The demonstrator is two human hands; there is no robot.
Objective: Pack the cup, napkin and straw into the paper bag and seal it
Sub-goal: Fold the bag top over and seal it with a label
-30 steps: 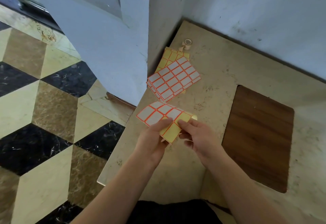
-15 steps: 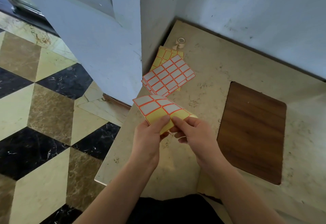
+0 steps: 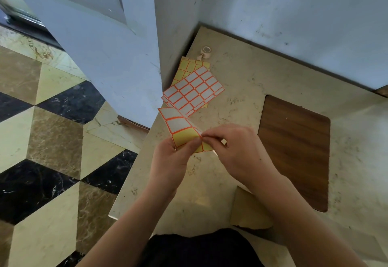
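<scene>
Table (image 3: 241,90) w/ free room on R side. Paper bag (image 3: 249,212) lying near front edge, under R forearm. Left hand (image 3: 170,161) gripping label sheet (image 3: 180,128) above table's L edge; right hand (image 3: 237,147) fingers pinching a label at sheet's edge.

Left hand (image 3: 170,157): bare, no ring, watch or glove seen.
Right hand (image 3: 237,151): bare too, nothing worn on fingers or wrist.
Forearms: both bare up to the bottom frame edge, no sleeve in view, no bands.
Clothing (image 3: 199,250): dark, near-black fabric at bottom centre of frame, betw. the two forearms; plain, no print or seam visible; type of garment couldn't be told.
</scene>
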